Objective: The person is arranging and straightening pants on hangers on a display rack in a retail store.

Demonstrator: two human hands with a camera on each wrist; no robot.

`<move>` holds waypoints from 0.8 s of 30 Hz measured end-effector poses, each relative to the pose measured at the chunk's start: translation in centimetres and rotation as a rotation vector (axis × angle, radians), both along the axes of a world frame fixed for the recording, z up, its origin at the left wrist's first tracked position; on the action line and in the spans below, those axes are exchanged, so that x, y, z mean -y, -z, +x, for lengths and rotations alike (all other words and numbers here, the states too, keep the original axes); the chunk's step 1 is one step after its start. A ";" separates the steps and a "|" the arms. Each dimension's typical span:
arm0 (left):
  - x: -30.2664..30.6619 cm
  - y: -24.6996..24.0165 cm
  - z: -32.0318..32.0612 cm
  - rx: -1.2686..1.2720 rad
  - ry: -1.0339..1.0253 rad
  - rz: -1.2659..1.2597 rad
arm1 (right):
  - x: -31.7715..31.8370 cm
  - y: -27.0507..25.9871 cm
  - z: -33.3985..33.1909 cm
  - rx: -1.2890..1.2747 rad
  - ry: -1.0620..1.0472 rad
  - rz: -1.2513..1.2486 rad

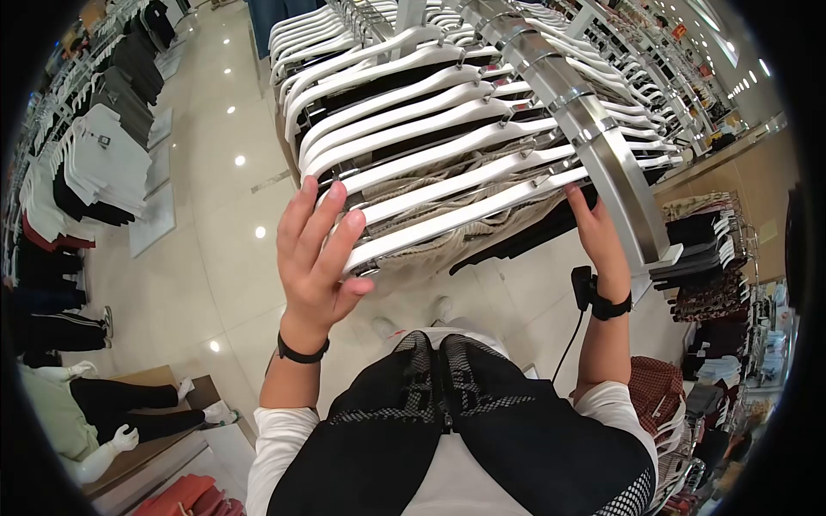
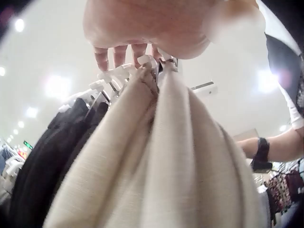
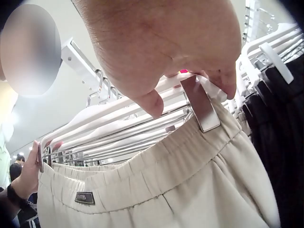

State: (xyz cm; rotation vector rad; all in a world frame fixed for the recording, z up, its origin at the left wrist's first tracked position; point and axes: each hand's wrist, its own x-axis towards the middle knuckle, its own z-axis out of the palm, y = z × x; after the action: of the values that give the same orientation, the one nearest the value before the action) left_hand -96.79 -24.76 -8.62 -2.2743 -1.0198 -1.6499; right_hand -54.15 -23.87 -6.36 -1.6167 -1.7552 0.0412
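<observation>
White clip hangers (image 1: 465,220) hang in a close row on a metal rail (image 1: 572,107). From the nearest ones hang beige pants (image 3: 142,199) with a gathered elastic waistband, a small dark tag and a shiny clip (image 3: 202,107). My left hand (image 1: 314,258) has its fingers spread and fairly straight, touching the left ends of the front hangers; its thumb stands apart. At the opposite side my right hand (image 1: 595,230) holds the right end of the front hanger, thumb on the near side and fingers bent over the end in the right wrist view.
Black garments (image 2: 52,156) hang farther along the same rack. Clothes racks (image 1: 112,163) line the left, with a mannequin (image 1: 95,413) at lower left. More garments (image 1: 701,258) and a checked red-brown bag (image 1: 650,391) are on the right. Pale tiled floor (image 1: 224,258) lies below.
</observation>
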 end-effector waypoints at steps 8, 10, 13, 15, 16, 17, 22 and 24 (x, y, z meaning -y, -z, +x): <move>1.6 -2.2 -0.6 -0.228 -0.268 0.026 | -0.9 -4.1 -2.5 -0.024 -0.215 0.147; 2.1 -2.3 0.5 -0.170 -0.351 0.025 | -1.1 -4.4 -2.4 0.039 -0.240 0.123; 2.7 -2.7 3.0 -0.172 -0.397 0.049 | -0.7 -5.3 -2.4 -0.154 -0.302 0.048; 3.9 -3.6 5.1 -0.303 -0.431 0.038 | -1.1 -5.5 -1.4 -0.007 -0.286 0.093; 4.1 -3.4 6.1 -0.214 -0.408 0.006 | -1.2 -5.4 -0.6 0.005 -0.294 0.098; 4.1 -3.3 6.9 -0.190 -0.472 0.005 | -1.1 -5.5 0.2 0.003 -0.308 0.089; 5.2 -3.5 11.2 -0.078 -0.747 0.035 | 0.0 -5.6 5.3 -0.004 -0.497 0.157; 5.3 -3.2 14.0 0.044 -0.704 0.186 | 0.2 -5.5 7.9 -0.011 -0.543 0.230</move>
State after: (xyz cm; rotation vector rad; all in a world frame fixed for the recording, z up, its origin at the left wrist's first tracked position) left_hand -82.81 -30.10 -5.38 -1.5041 -1.3935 -1.4045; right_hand -46.22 -24.08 -0.86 -0.9455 -2.0576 0.0999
